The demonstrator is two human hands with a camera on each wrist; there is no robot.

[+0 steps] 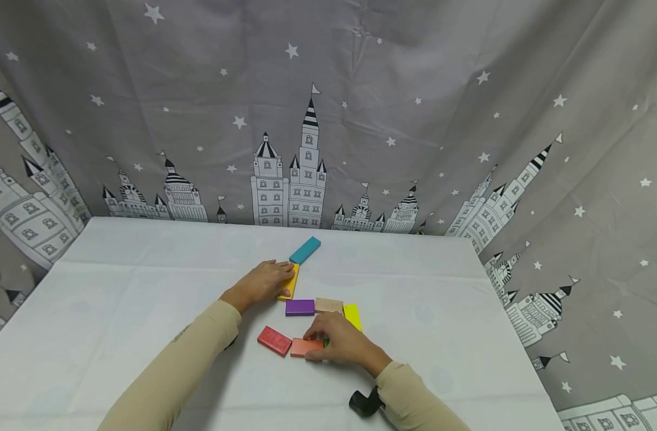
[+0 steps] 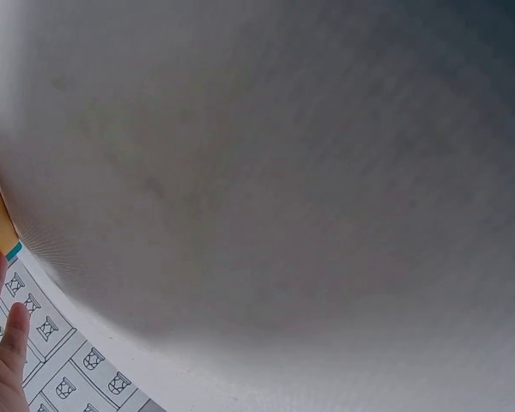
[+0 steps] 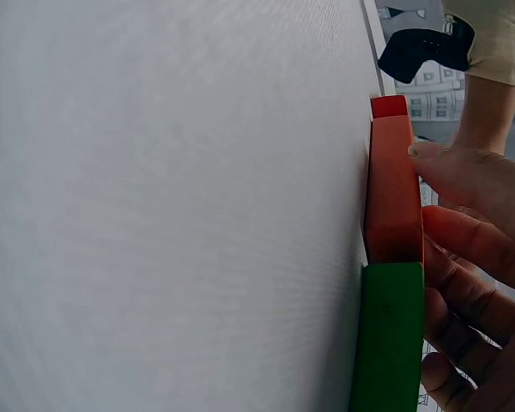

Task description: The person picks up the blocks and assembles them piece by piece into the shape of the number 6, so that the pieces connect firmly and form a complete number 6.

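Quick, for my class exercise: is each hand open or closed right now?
Left hand: open, fingers on the orange-yellow block.
Right hand: closed, thumb and fingers pinching the salmon block.

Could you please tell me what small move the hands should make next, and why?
I would probably have the right hand let go of the salmon block and lift clear: that block seems to meet the green block at one end and the red block at the other, so more handling might only disturb it.
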